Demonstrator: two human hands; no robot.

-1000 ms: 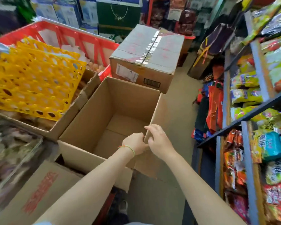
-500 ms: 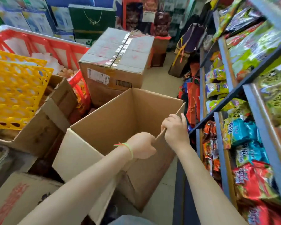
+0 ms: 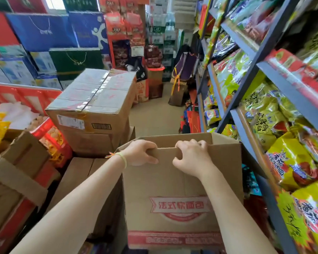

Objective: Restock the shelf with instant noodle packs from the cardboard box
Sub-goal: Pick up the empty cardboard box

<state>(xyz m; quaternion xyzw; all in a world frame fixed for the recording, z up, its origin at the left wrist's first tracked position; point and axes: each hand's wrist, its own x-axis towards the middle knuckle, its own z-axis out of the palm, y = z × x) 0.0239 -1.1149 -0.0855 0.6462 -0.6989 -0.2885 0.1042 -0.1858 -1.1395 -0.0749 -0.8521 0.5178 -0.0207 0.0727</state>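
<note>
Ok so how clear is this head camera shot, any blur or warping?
Head view: even daylight, no harsh shadows. Both hands and the cardboard box are sharp. The shelf rails bow from the wide lens, the noodle packs at the right edge smear and show glare.

cardboard box [image 3: 180, 189] front reads 法式软面包 (red banner)

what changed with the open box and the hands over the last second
The open cardboard box has been lifted off the floor and tipped upright, its printed side now facing the camera. The left hand and right hand moved from its corner edge to gripping the near top edge side by side. The taped box stayed put, and the shelf stayed stocked.
</note>
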